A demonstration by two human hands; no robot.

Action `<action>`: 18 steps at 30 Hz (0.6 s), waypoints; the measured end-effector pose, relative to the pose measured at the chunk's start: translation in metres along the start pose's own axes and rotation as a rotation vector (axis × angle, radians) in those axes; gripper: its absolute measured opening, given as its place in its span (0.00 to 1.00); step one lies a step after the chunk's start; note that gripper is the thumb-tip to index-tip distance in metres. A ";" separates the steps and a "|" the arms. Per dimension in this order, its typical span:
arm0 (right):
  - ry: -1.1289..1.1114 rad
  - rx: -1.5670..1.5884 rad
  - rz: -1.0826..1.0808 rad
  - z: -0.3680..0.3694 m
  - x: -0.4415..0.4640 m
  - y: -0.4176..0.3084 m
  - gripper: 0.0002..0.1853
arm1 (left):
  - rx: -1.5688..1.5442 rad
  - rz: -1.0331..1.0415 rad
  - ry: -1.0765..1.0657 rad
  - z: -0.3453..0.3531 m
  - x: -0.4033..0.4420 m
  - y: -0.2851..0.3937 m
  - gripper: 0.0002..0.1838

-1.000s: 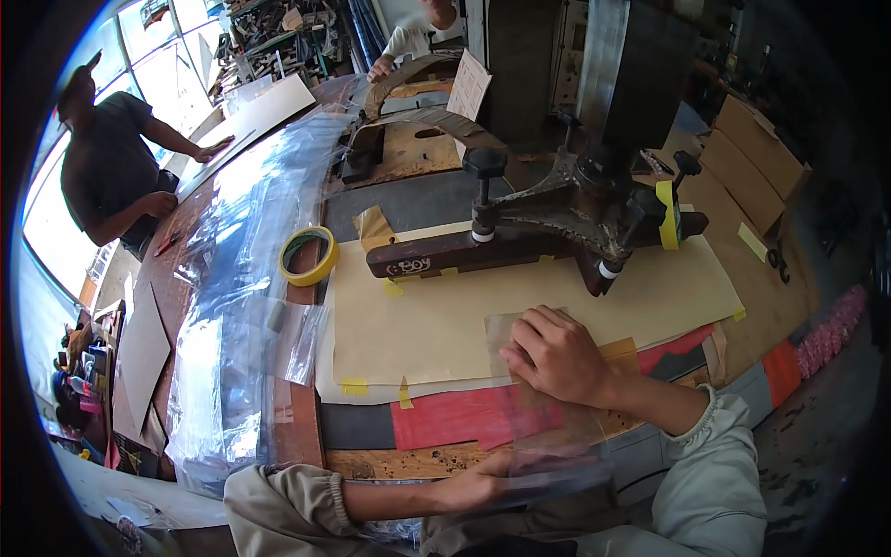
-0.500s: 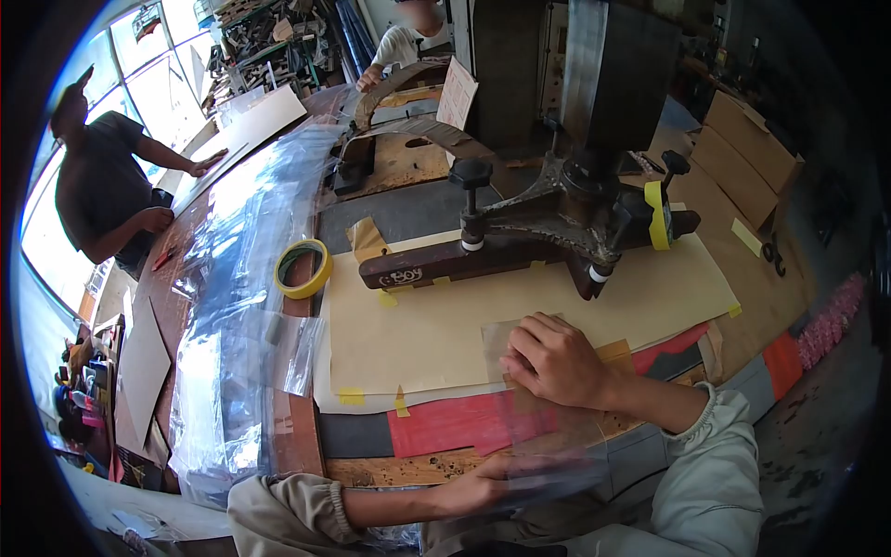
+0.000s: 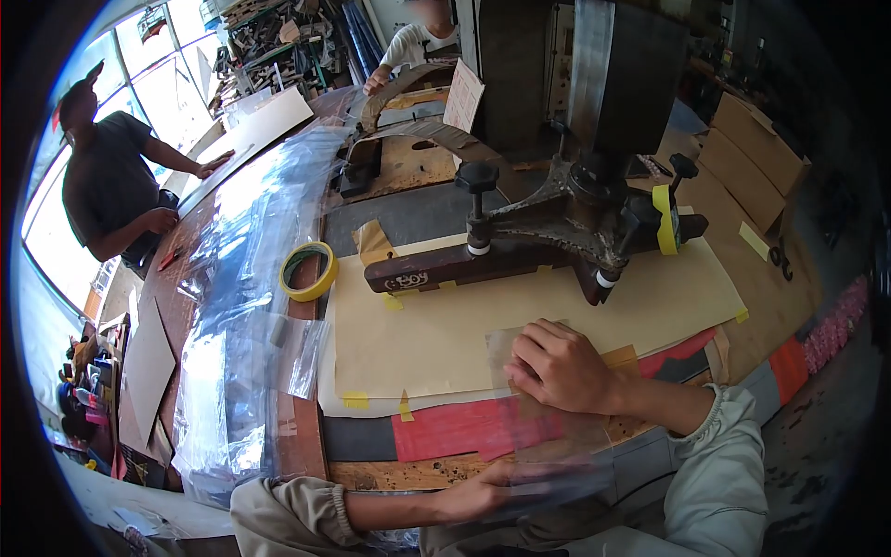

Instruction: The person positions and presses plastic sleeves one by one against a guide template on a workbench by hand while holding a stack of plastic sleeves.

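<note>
My right hand is closed, its fingers curled on the upper part of a clear plastic bag. The bag hangs over the front edge of a cream paper sheet and a red strip. Lower down, at the table's front edge, my left hand grips the lower part of the plastic; its fingertips are blurred behind the film. Above the paper, a dark press bar with a black-knobbed clamp lies across the sheet. Yellow tape pieces stick along the paper's edge.
A yellow tape roll lies left of the paper, beside long clear plastic sheeting. A person stands at the left with a hand on a pale board; another person is at the back. A cardboard box stands right.
The view has shifted slightly, so things sit a little further right. Both hands keep nearly the same place on the plastic.
</note>
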State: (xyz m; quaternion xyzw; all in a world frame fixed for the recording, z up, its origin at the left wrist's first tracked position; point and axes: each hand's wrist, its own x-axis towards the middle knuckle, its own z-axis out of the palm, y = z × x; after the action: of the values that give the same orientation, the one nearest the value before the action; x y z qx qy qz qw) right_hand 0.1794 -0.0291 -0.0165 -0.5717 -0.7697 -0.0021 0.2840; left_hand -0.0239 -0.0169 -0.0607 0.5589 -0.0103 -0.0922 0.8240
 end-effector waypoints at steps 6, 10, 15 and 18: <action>0.026 0.019 -0.032 0.001 0.000 0.000 0.09 | -0.122 0.027 0.010 0.009 0.001 0.025 0.25; 0.077 0.008 -0.052 0.004 -0.002 0.000 0.09 | -0.083 0.010 0.011 0.011 0.001 0.031 0.24; 0.028 0.001 -0.053 0.002 -0.002 -0.003 0.09 | -0.052 -0.058 0.067 0.002 -0.007 0.009 0.23; 0.071 -0.001 -0.073 0.004 -0.001 -0.003 0.09 | -0.071 -0.130 0.134 -0.001 -0.014 -0.007 0.23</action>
State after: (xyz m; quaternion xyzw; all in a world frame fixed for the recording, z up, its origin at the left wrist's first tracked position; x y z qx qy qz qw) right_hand 0.1759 -0.0299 -0.0192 -0.5431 -0.7793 -0.0332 0.3107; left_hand -0.0388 -0.0157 -0.0664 0.5340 0.0846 -0.1081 0.8343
